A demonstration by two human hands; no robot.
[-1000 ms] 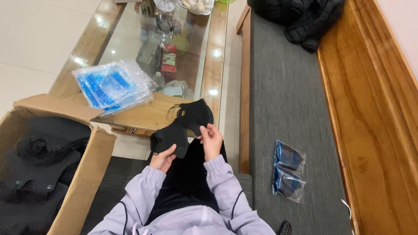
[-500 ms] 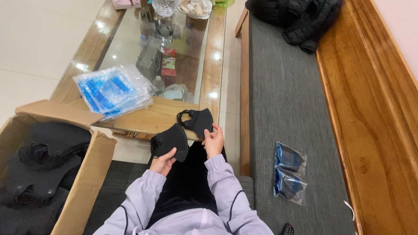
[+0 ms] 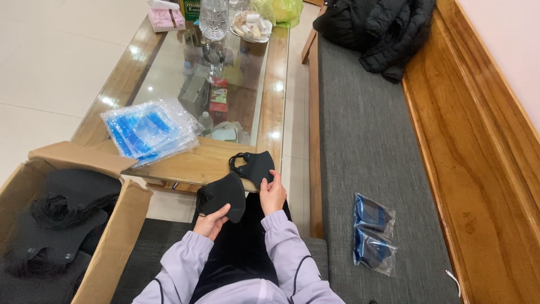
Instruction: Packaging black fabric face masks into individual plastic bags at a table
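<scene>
Since a second ago the two black masks have come apart: they were held together up in front of the table edge, and now each hand has its own, lower and closer to the lap.

Both masks are plain black, soft and cupped, with thin ear loops. The left mask [image 3: 222,195] is folded into a rounded pouch shape. The right mask [image 3: 256,165] lies flatter, its loops bunched at its left end.

The left hand [image 3: 211,221] is curled under its mask, thumb pressed on the lower edge, pinching it. The right hand [image 3: 272,193] has its fingers closed lightly on the bottom corner of the other mask, holding it just over the table's near edge.

Just beyond the hands is a glass-topped wooden table [image 3: 197,163], with a stack of clear and blue plastic bags [image 3: 149,129] left of them. Further left stands an open cardboard box [image 3: 118,236] full of black masks. Right of the hands, on the grey bench cushion [image 3: 360,141], lie two packed bags [image 3: 372,233]. A black jacket [image 3: 377,28] sits at the far end.
</scene>
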